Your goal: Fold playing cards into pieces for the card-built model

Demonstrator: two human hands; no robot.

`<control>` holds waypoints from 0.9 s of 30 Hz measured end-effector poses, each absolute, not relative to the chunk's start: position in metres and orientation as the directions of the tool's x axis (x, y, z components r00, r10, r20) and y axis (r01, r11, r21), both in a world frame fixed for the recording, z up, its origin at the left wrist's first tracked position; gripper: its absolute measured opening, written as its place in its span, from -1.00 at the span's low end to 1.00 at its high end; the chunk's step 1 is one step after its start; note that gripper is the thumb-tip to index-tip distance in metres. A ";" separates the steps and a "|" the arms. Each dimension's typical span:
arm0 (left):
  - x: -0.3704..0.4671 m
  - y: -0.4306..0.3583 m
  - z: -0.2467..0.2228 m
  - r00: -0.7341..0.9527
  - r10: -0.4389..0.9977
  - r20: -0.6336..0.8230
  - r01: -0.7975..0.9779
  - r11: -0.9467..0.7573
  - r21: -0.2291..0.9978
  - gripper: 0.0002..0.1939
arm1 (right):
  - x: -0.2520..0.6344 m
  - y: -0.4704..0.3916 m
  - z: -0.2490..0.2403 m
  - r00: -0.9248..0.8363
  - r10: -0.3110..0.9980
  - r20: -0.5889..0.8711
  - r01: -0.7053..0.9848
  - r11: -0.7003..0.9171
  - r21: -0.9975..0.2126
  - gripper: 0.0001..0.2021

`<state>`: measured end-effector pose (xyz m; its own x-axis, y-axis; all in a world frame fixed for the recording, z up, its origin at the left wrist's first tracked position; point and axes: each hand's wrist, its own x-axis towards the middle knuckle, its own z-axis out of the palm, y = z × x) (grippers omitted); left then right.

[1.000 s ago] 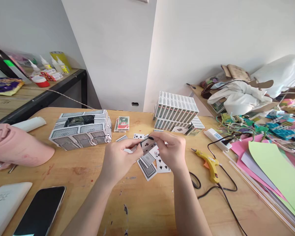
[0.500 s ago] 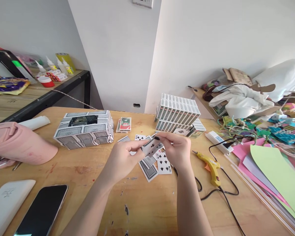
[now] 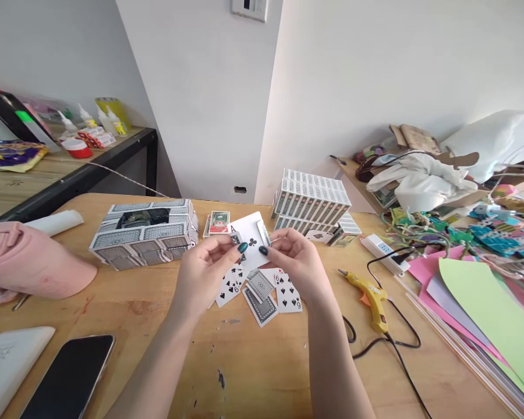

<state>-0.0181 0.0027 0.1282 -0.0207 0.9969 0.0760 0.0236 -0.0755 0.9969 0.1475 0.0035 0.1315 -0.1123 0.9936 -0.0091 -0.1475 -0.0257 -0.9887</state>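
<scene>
Between my two hands is an ace of clubs playing card [image 3: 250, 231], face toward me, with its side edges folded inward. My left hand [image 3: 205, 265] pinches its left edge, thumb on the folded strip. On the right edge, my right hand [image 3: 297, 262] grips with thumb in front and fingers behind. Below lie loose playing cards: a face-up six of spades [image 3: 288, 293], a face-down patterned card [image 3: 262, 308] and others overlapping. Behind the held card is a small stack of card packs [image 3: 219, 222].
A box covered in playing cards [image 3: 144, 233] stands left, near a pink pouch [image 3: 35, 259] and a phone [image 3: 67, 378]. Stacked card boxes [image 3: 312, 198] rise at the back. A yellow glue gun [image 3: 369, 297] with its cord, a power strip [image 3: 384, 253] and coloured paper [image 3: 484, 308] lie right.
The card has turned from tilted to facing me, so its ace of clubs face shows. Both thumbs now lie on its folded side edges. The view has shifted slightly.
</scene>
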 end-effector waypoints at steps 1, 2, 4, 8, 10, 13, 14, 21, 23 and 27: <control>-0.019 0.003 0.127 -0.042 0.992 0.116 0.087 -0.112 0.990 -0.84 | 0.147 0.003 0.132 -0.147 0.989 -0.019 -0.116 -0.037 -0.993 -0.77; -0.020 0.003 0.125 -0.050 0.984 0.169 0.169 -0.158 0.973 -0.86 | 0.147 0.003 0.132 -0.169 0.985 -0.020 -0.080 -0.034 -0.996 -0.70; -0.021 0.003 0.124 -0.012 0.956 0.294 0.341 -0.273 0.900 -0.85 | 0.146 0.003 0.132 -0.180 0.983 0.019 -0.040 0.012 -0.999 -0.53; -0.018 -0.002 0.126 0.119 0.888 0.444 0.461 -0.445 0.768 -0.83 | 0.142 0.006 0.128 -0.080 0.988 0.131 -0.116 0.122 -0.986 -0.72; -0.015 -0.004 0.129 0.068 0.885 0.460 0.431 -0.442 0.787 -0.85 | 0.140 0.008 0.125 -0.025 0.992 0.125 -0.178 0.119 -0.977 -0.90; -0.013 -0.007 0.132 -0.032 0.897 0.442 0.404 -0.392 0.826 -0.88 | 0.139 0.008 0.122 -0.003 0.995 0.099 -0.225 0.096 -0.970 -0.90; -0.013 -0.007 0.132 -0.041 0.892 0.450 0.416 -0.394 0.819 -0.89 | 0.139 0.008 0.123 -0.007 0.994 0.108 -0.202 0.105 -0.974 -0.90; -0.015 -0.003 0.124 0.145 0.723 0.675 0.660 -0.579 0.478 -0.80 | 0.135 0.002 0.130 -0.057 0.845 0.531 0.389 0.509 -0.768 -0.76; -0.015 -0.003 0.122 0.179 0.696 0.695 0.693 -0.591 0.413 -0.77 | 0.134 0.003 0.129 -0.058 0.797 0.601 0.485 0.549 -0.681 -0.82; -0.014 -0.004 0.121 0.055 0.692 0.720 0.658 -0.567 0.495 -0.80 | 0.135 0.001 0.127 -0.049 0.784 0.619 0.516 0.551 -0.656 -0.84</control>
